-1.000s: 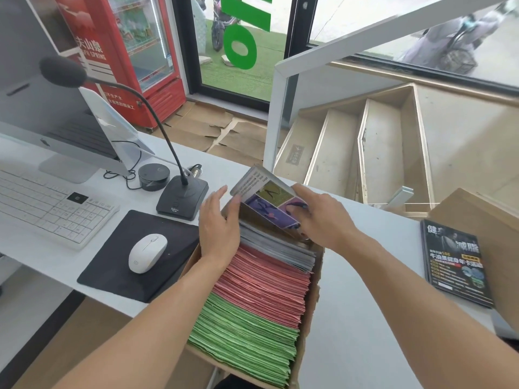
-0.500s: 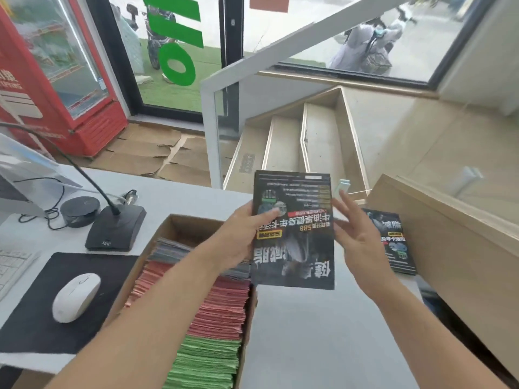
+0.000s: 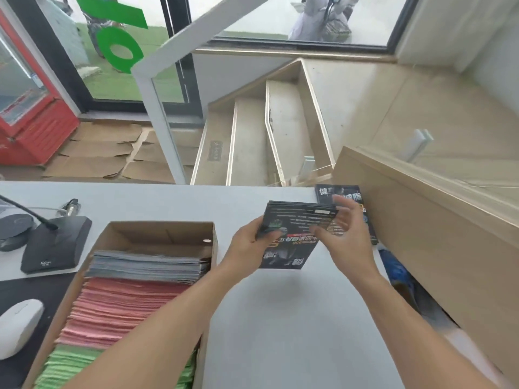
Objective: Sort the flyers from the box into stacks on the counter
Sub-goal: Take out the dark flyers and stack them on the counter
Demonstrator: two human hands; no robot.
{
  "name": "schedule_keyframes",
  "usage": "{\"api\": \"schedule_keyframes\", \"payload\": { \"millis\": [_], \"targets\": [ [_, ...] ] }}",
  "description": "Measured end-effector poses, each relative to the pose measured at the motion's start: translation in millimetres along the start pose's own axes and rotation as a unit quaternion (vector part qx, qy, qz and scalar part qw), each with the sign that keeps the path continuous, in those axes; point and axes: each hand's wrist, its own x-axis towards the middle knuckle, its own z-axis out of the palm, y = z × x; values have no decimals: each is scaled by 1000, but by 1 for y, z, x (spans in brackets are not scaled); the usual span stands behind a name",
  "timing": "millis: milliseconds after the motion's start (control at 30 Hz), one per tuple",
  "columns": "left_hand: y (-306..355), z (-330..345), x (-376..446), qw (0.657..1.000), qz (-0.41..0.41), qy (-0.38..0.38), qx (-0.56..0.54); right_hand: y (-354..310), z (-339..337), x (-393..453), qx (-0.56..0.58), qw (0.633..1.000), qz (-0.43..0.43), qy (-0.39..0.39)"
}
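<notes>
A cardboard box (image 3: pixel 157 234) on the white counter (image 3: pixel 275 327) holds grey flyers (image 3: pixel 146 266) at the back, pink flyers (image 3: pixel 120 310) in the middle and green flyers (image 3: pixel 67 369) in front. Above the counter, right of the box, I hold a small bundle of black flyers (image 3: pixel 292 234). My left hand (image 3: pixel 247 248) grips its left edge. My right hand (image 3: pixel 345 234) touches its right edge with fingers spread. Just beyond, a stack of black flyers (image 3: pixel 348 195) lies on the counter against a wooden side panel, partly hidden by my right hand.
A microphone base (image 3: pixel 53 245), a white mouse (image 3: pixel 16 327) on a black pad and a round grey device (image 3: pixel 14 227) stand left of the box. A wooden partition (image 3: pixel 438 226) bounds the counter on the right. Stairs drop beyond the counter's far edge.
I lifted black flyers out of the box's back end and carried them right, toward the black stack. They went from upright to nearly flat. The view swung right.
</notes>
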Motion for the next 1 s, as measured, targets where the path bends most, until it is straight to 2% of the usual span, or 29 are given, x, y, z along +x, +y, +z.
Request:
{"api": "schedule_keyframes", "payload": {
  "millis": [67,100,133,200,233,300,367,433,467,533,600,633,700,733,800,900,967,1000],
  "targets": [
    [-2,3,0,999,6,-28,44,-19,-13,3,-134,981,-138,6],
    [-1,4,1,995,18,-40,85,-29,-19,6,-217,953,-208,-30],
    [1,3,1,988,39,-52,137,-37,-21,11,-280,926,-237,-95],
    [9,5,2,967,80,-72,229,-48,-21,16,-326,904,-178,-212],
    [13,6,1,963,85,-81,244,-48,-22,18,-317,907,-154,-231],
    [18,7,0,970,57,-83,219,-42,-24,20,-269,930,-141,-206],
    [19,-4,1,975,30,-47,214,-31,-33,22,-179,965,-105,-161],
    [17,-23,1,979,3,18,202,-19,-46,22,-21,994,-29,-101],
    [15,-33,0,987,-23,48,149,-13,-51,21,65,995,18,-69],
    [14,-41,-4,994,-78,57,-54,-1,-51,16,205,972,116,-20],
    [17,-26,-10,974,-91,25,-207,12,-36,9,305,931,200,-9],
    [19,-14,-12,961,-83,34,-262,18,-26,3,347,909,231,-11],
    [25,8,-15,922,-83,115,-359,25,-7,-9,394,881,262,-10],
    [27,14,-16,908,-86,153,-382,27,-1,-16,394,879,270,-10],
    [24,15,-14,911,-74,182,-363,32,5,-28,344,900,268,-21],
    [20,10,-11,950,-42,156,-268,41,-2,-33,123,974,186,-26],
    [19,15,-12,974,-25,112,-196,39,-7,-30,29,993,108,-34],
    [18,20,-13,982,-16,85,-168,36,-8,-29,34,995,81,-46]
  ]
}}
